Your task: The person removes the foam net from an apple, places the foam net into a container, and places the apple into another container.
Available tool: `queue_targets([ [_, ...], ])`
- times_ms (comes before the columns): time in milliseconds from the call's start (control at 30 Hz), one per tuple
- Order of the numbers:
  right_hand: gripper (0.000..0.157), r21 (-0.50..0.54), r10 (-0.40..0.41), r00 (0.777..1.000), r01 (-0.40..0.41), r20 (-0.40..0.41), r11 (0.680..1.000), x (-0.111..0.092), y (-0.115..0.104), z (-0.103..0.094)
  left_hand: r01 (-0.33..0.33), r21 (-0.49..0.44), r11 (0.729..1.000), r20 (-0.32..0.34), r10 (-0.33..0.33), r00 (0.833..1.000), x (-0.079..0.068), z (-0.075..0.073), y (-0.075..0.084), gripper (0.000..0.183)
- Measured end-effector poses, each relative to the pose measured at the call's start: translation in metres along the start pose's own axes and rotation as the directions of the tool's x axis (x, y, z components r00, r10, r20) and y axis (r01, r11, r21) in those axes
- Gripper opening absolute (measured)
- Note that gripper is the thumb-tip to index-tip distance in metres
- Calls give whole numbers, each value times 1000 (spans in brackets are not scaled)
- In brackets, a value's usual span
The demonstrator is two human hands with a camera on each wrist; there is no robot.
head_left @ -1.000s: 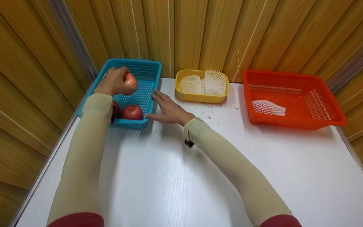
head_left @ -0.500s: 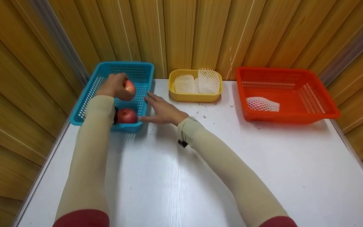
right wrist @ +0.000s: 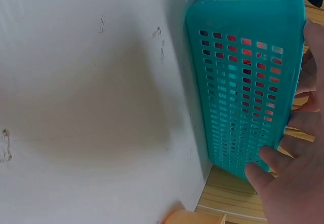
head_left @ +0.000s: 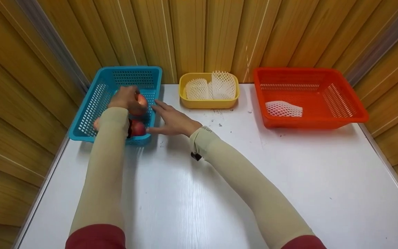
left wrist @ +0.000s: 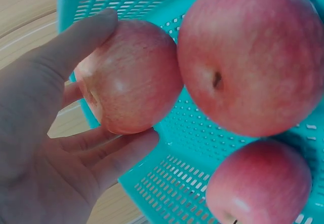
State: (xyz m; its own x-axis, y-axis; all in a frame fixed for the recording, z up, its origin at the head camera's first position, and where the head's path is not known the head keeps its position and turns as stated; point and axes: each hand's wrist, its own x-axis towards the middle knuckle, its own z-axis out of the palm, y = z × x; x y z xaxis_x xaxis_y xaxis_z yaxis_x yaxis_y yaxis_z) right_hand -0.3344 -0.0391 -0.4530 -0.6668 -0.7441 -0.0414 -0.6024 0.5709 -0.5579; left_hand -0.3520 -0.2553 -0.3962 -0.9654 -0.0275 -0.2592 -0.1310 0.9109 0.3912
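My left hand [head_left: 124, 98] grips a red apple [left wrist: 134, 77] inside the blue basket [head_left: 78, 133], thumb on one side and fingers on the other. In the left wrist view that apple is right beside a larger-looking apple [left wrist: 250, 57], and another apple [left wrist: 260, 183] sits below. The head view shows one apple [head_left: 138, 128] at the near right corner and part of another [head_left: 96, 123] left of the sleeve, which hides some of the basket. My right hand [head_left: 173, 119] has its fingers spread along the basket's right rim, holding nothing.
A yellow container [head_left: 209, 104] with white foam nets [head_left: 197, 89] stands at the back middle. Farther right is a red basket [head_left: 316, 122] with a white foam net [head_left: 283, 109] inside. Wood-patterned panels [head_left: 188, 34] enclose the white table [head_left: 199, 193].
My left hand has moved the apple lower and nearer within the basket. Another apple has come into sight left of the sleeve. My right hand stays at the rim; the head view has shifted slightly.
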Motion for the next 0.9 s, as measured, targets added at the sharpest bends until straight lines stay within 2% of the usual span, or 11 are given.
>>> queue_targets([
  [233, 103, 8, 21, 1000, -21, 5, 1000, 1, 0, -2, 29, 9, 1000, 47, -30, 998, 2, 4, 3, 66],
  [400, 105, 15, 41, 999, -41, 21, 999, 2, -1, -1, 27, 27, 999, 68, -29, 997, 1, 7, 2, 68],
  [633, 102, -24, 0, 1000, 0, 5, 1000, 2, -3, -2, 23, 32, 999, 118, -27, 993, 2, 6, 0, 75],
  [900, 102, 7, 25, 1000, -25, 14, 1000, 1, -4, -2, 74, -20, 997, 141, -70, 988, -10, 3, 11, 76],
])
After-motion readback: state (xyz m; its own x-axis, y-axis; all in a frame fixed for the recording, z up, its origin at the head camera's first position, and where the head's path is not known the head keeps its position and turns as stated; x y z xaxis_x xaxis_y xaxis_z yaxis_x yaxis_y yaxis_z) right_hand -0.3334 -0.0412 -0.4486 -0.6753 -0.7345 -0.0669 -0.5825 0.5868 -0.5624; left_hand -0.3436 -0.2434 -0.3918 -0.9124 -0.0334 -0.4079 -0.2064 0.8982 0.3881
